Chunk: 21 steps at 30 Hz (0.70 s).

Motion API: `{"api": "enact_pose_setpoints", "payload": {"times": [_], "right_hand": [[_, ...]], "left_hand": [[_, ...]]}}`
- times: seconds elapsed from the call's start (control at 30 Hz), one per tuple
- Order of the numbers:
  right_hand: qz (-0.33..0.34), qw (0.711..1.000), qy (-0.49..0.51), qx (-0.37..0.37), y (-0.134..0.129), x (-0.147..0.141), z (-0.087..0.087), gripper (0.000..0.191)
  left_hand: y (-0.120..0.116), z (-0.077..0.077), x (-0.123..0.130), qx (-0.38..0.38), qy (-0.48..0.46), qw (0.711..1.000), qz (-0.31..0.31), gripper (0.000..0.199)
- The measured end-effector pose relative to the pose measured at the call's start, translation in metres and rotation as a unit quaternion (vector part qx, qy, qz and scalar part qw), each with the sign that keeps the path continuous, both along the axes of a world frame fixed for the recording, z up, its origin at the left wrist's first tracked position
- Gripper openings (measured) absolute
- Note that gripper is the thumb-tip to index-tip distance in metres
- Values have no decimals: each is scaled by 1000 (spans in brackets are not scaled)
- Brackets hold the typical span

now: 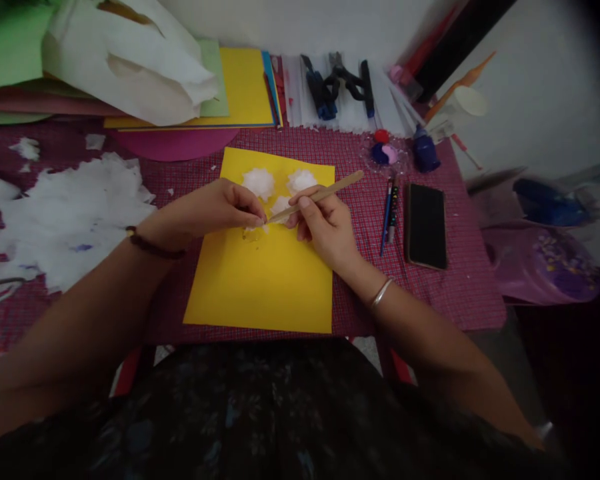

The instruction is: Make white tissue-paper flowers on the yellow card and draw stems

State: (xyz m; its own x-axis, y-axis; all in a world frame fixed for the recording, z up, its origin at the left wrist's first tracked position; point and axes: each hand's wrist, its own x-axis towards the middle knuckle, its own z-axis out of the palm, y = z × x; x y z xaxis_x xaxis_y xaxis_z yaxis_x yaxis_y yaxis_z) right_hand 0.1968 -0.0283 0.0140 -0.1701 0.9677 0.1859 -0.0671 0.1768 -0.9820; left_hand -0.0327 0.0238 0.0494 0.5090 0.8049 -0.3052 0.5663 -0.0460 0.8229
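Note:
A yellow sheet of paper [260, 287] lies before me with white ruffled paper flowers on its upper half. One flower [259, 183] is at the upper left, another [301, 181] at the upper right, and a third [281, 209] sits between my hands, partly covered. My right hand [325, 223] grips a flat wooden craft stick [337, 185], its lower tip close to my left fingertips. My left hand [237, 205] is closed in a pinch over the sheet. A little white shows at its fingertips, too small to name. A shiny wet-looking spot [251, 235] is just below them.
White tissue sheets [75, 220] spread at the left. Coloured papers [245, 87] are stacked at the back, beside clamps [340, 83]. On the right are a paint palette [383, 153], a purple bottle [425, 150], brushes [390, 210] and a phone [426, 227].

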Motion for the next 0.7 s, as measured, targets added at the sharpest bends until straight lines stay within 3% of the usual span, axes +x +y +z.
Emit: {"api": "enact_pose_setpoints", "payload": {"times": [0.37, 0.7], "right_hand": [[5, 998, -65, -23, 1, -1, -3, 47], [10, 996, -57, -70, -1, -3, -2, 30]], "left_hand": [[10, -8, -5, 57, 12, 994, -89, 27], [11, -8, -8, 59, 43, 994, -81, 28]]}}
